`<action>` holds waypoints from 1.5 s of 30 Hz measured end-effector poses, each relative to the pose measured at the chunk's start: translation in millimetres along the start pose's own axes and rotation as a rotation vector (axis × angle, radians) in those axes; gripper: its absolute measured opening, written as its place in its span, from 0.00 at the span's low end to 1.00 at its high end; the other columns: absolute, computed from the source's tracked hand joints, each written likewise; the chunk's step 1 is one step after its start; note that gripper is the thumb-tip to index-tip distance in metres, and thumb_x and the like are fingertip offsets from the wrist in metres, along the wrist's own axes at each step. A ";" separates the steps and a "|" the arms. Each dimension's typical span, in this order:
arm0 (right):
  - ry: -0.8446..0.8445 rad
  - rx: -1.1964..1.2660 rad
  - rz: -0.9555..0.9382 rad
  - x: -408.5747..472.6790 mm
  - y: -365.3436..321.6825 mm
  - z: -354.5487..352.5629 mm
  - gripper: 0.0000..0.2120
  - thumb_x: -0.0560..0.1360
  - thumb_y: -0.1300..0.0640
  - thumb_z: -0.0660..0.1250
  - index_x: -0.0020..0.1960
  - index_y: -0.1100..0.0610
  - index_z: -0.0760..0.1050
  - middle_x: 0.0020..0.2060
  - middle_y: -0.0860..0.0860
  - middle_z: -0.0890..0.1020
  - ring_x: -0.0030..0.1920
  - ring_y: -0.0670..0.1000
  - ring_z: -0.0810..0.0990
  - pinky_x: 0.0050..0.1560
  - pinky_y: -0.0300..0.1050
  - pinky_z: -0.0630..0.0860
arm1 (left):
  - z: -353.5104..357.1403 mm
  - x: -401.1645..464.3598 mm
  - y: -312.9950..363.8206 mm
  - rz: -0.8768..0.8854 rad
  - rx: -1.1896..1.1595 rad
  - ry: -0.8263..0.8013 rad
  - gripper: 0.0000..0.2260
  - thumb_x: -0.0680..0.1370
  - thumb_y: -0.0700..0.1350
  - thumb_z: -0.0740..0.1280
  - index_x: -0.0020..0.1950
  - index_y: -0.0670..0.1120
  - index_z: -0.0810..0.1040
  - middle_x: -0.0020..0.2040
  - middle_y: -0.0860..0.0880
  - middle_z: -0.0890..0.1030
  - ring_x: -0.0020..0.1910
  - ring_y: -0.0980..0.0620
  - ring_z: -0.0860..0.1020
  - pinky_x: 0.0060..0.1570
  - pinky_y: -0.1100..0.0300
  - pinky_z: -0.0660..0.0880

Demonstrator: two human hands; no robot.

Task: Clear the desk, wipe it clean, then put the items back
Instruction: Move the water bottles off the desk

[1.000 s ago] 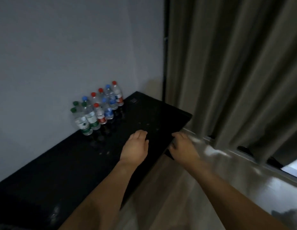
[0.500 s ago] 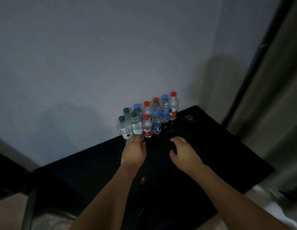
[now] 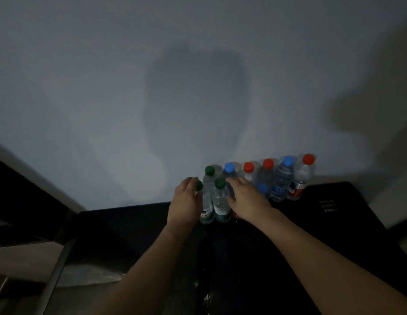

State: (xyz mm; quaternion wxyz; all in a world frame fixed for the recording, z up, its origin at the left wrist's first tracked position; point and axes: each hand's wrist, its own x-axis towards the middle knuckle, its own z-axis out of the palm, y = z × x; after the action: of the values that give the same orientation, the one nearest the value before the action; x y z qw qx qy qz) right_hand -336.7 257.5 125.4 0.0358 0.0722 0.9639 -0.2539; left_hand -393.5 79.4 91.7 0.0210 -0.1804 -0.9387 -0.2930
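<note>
- Two bare forearms crossing the near half of the black desk point(image 3: 348, 237), from the near edge toward the back.
- A few pale specks on the dark top between the forearms, near the front edge.
- Open dark surface to the right of the right arm, running to the desk's right edge; a small printed grid mark point(image 3: 328, 205) near the far right corner.
- Left of the left arm, a shorter stretch of bare top, ending at the left edge above a grey floor and a slanting metal bar point(image 3: 53, 276).
- Left hand point(image 3: 185, 204) at the left end of the bottle cluster point(image 3: 254, 187), fingers loosely curved over a green-capped bottle point(image 3: 203, 210); whether gripping or only touching, cannot tell.
- Right hand point(image 3: 245, 198) reaching into the cluster's middle, fingers extended and spread among the front bottles, beside a second green-capped bottle point(image 3: 219, 201); no clear grip visible.
- Bottles upright, packed touching in about two rows along the back edge, right of its middle, against the wall point(image 3: 107, 87).
- Caps green at the left, then blue and red toward the right; a red-capped bottle point(image 3: 300, 178) last in line.
- Bare back edge between that last bottle and the far right corner.
</note>
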 end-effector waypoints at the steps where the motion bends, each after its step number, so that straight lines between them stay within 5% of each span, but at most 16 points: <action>1: -0.016 -0.014 0.001 14.1 0.8 2.7 0.26 0.79 0.54 0.63 0.75 0.53 0.61 0.71 0.53 0.66 0.65 0.57 0.72 0.63 0.51 0.72 | 7.1 9.7 -5.7 -0.013 -0.008 -0.022 0.20 0.81 0.46 0.62 0.72 0.46 0.70 0.72 0.48 0.69 0.70 0.48 0.67 0.67 0.55 0.66; 7: -0.137 -0.081 -0.038 64.8 8.4 28.1 0.24 0.79 0.51 0.63 0.73 0.53 0.64 0.67 0.54 0.69 0.61 0.57 0.75 0.60 0.52 0.74 | 38.6 26.0 -26.3 0.057 -0.141 0.075 0.09 0.77 0.39 0.66 0.56 0.48 0.75 0.55 0.51 0.77 0.51 0.52 0.76 0.47 0.58 0.74; 15: -0.110 -0.095 -0.003 62.7 -0.1 36.7 0.18 0.79 0.51 0.65 0.63 0.60 0.69 0.63 0.55 0.66 0.54 0.58 0.77 0.54 0.53 0.76 | 30.0 22.2 -23.2 -0.007 -0.115 0.043 0.05 0.77 0.41 0.66 0.52 0.46 0.74 0.51 0.49 0.77 0.47 0.51 0.75 0.43 0.55 0.74; 24: -0.055 -0.049 -0.223 -2.9 -37.3 -18.0 0.13 0.78 0.55 0.64 0.59 0.60 0.71 0.63 0.55 0.66 0.53 0.55 0.74 0.55 0.48 0.73 | -37.7 -70.7 -3.4 -0.191 -0.091 0.329 0.09 0.77 0.40 0.66 0.55 0.48 0.73 0.48 0.51 0.76 0.47 0.51 0.75 0.43 0.59 0.70; 27: -0.075 -0.060 -0.349 -29.4 -71.7 -18.9 0.12 0.78 0.54 0.65 0.58 0.59 0.70 0.58 0.53 0.67 0.53 0.54 0.73 0.54 0.48 0.72 | -69.9 -119.6 -1.1 -0.272 -0.114 0.463 0.08 0.77 0.42 0.67 0.53 0.51 0.72 0.46 0.52 0.76 0.45 0.53 0.76 0.40 0.63 0.71; 35: -0.214 -0.033 -0.629 -116.8 -202.6 21.3 0.11 0.78 0.52 0.64 0.57 0.55 0.71 0.53 0.51 0.68 0.48 0.52 0.74 0.54 0.50 0.74 | -167.7 -265.4 -31.0 -0.446 -0.060 0.833 0.09 0.77 0.43 0.67 0.55 0.52 0.73 0.49 0.53 0.76 0.50 0.51 0.76 0.49 0.50 0.76; 45: -0.400 0.126 -0.896 -260.9 -422.8 125.5 0.11 0.74 0.52 0.70 0.55 0.53 0.74 0.51 0.49 0.70 0.50 0.49 0.74 0.50 0.42 0.70 | -295.6 -480.9 -113.9 -0.688 0.139 1.190 0.11 0.77 0.43 0.69 0.59 0.49 0.76 0.50 0.54 0.77 0.51 0.53 0.75 0.52 0.55 0.74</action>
State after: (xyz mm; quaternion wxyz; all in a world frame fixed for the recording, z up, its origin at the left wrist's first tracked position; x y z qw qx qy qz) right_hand -141.7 -200.1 248.7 0.1032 -0.3972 0.8572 -0.3109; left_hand -3.9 -329.4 204.7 0.4498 0.3211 -0.7881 -0.2711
